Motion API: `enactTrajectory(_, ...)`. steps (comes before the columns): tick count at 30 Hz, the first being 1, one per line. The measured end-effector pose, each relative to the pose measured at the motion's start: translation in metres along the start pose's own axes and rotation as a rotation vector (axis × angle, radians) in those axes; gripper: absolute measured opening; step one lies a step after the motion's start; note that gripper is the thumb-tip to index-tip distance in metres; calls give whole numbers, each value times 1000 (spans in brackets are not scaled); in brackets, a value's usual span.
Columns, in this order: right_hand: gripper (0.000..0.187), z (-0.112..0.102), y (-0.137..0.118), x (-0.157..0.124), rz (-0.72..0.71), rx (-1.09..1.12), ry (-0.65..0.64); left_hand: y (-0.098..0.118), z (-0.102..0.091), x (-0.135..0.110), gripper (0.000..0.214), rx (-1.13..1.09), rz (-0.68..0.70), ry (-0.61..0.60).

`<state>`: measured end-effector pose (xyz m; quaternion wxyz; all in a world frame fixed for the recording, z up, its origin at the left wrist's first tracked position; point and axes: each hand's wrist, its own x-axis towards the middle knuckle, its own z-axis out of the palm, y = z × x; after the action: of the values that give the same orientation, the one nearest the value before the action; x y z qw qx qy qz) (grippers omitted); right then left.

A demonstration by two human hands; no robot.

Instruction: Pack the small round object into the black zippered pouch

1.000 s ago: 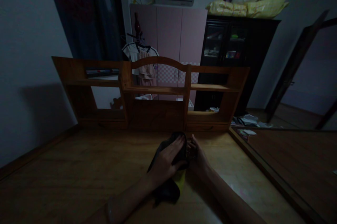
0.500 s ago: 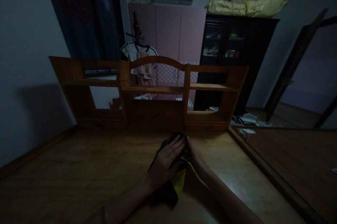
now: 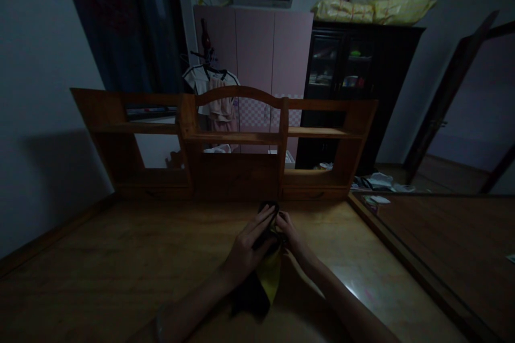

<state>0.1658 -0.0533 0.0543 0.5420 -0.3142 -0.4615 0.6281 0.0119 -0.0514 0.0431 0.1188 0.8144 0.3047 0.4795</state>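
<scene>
A soft, folded black and yellow cloth item (image 3: 269,278) stands partly raised on the wooden surface, its lower end spread toward me. What kind of item it is, I cannot make out in the dim light. My left hand (image 3: 247,249) is wrapped over its left side, fingers long across the upper part and thumb lower down. At its upper right edge, the curled fingers of my right hand (image 3: 292,235) grip the material. Both palms hide much of the item.
A wooden shelf unit (image 3: 233,139) with small drawers runs along the far edge of the wooden surface (image 3: 132,257). A raised wooden rim (image 3: 402,257) borders the right side. Behind are a pink wardrobe (image 3: 253,48) and a dark cabinet (image 3: 386,74).
My right hand has gone from flat, straight fingers to curled ones at the item's edge. My left hand and the item have shifted slightly left, and more yellow shows.
</scene>
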Motion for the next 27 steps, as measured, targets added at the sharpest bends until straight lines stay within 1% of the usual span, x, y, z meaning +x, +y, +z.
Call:
enactTrajectory(3, 31, 3, 1, -2, 15, 65, -29, -2, -1, 1, 42, -10, -34, 37)
enactTrajectory(7, 37, 3, 8, 0, 38, 109, -81, -11, -2, -1, 34, 48, -74, 112)
enactTrajectory(9, 41, 1, 12, 1, 40, 141, -83, -16, -1, -2, 30, 68, -104, 144)
enactTrajectory(11, 44, 0, 16, 2, 43, 191, -82, -18, -1, -3, 27, 60, -129, 150)
enactTrajectory(14, 38, 0, 21, 2, 101, 289, -114, -18, -2, -2, 26, 18, -156, 140)
enactTrajectory(18, 24, 3, 25, 2, 246, 451, -173, -13, -1, 3, 27, -50, -197, 93)
enactTrajectory(21, 22, 2, 28, 2, 289, 525, -144, -8, -1, 6, 31, -78, -185, 50)
enactTrajectory(24, 27, -1, 30, 4, 331, 546, -103, -3, 1, 8, 40, -65, -158, 1)
enactTrajectory(27, 29, -3, 32, 7, 367, 562, -34, 0, 2, 9, 47, -34, -151, -30)
